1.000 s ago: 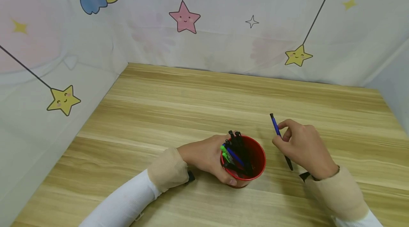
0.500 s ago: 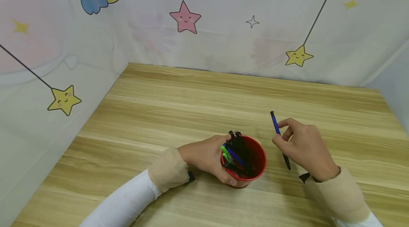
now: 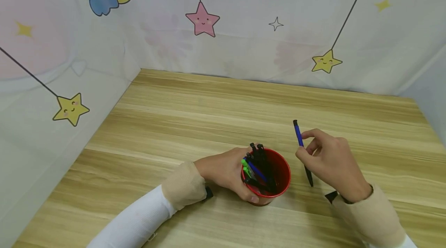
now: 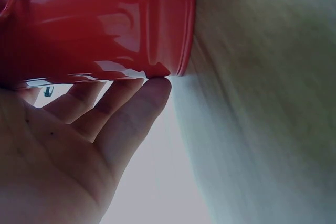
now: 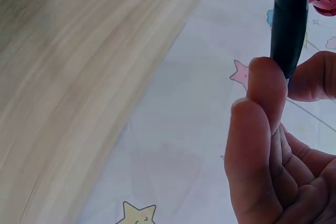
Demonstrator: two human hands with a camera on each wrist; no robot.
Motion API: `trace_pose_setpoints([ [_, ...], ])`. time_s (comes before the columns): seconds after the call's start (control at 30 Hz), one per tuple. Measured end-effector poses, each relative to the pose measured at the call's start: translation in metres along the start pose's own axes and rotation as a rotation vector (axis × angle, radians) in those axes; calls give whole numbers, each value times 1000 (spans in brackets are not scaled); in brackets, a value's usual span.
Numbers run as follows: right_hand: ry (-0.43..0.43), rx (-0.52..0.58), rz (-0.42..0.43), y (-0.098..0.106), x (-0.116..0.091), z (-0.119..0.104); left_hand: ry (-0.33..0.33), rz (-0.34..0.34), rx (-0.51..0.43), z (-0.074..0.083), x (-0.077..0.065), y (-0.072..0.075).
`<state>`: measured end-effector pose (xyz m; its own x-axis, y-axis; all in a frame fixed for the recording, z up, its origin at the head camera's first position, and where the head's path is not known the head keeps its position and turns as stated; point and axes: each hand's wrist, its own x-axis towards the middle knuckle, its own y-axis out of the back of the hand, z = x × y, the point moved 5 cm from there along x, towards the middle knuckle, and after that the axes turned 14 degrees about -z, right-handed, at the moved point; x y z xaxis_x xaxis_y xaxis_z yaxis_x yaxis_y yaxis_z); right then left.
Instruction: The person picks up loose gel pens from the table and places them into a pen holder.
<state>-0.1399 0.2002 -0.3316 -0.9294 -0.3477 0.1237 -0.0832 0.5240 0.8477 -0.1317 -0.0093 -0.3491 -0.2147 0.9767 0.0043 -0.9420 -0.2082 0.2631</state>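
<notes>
My left hand (image 3: 226,170) grips a red cup (image 3: 283,166) from its left side, thumb at the front. Its fingers curve along the glossy red wall in the left wrist view. Inside the cup lean several black pens (image 3: 261,159), a blue pen (image 3: 256,171) and bright green ones (image 3: 245,166). To the right of the cup, my right hand (image 3: 329,162) pinches a blue and black pen (image 3: 298,135) between thumb and fingertips. This pen is held above the table, apart from the cup, its black tip pointing down. The right wrist view has its dark barrel (image 5: 289,19) close up.
A wood-grain table (image 3: 195,116) carries the cup. White cloth walls (image 3: 244,54) printed with stars and a moon close off the back and left side. A pale wall stands at the right edge.
The pen in my right hand has shifted slightly left, and its lower tip has swung left toward the cup. My left hand and the cup have stayed in place.
</notes>
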Motion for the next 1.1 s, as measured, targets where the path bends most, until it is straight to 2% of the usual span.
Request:
trace_pose_setpoints([
  [0.43, 205, 67, 121, 11, -3, -13, 3, 1, 1, 0, 0, -1],
  [0.77, 247, 168, 149, 15, -6, -19, 2, 8, 19, 1, 0, 0],
  [1.1, 326, 332, 222, 21, -8, -22, 2, 6, 20, 0, 0, 0],
])
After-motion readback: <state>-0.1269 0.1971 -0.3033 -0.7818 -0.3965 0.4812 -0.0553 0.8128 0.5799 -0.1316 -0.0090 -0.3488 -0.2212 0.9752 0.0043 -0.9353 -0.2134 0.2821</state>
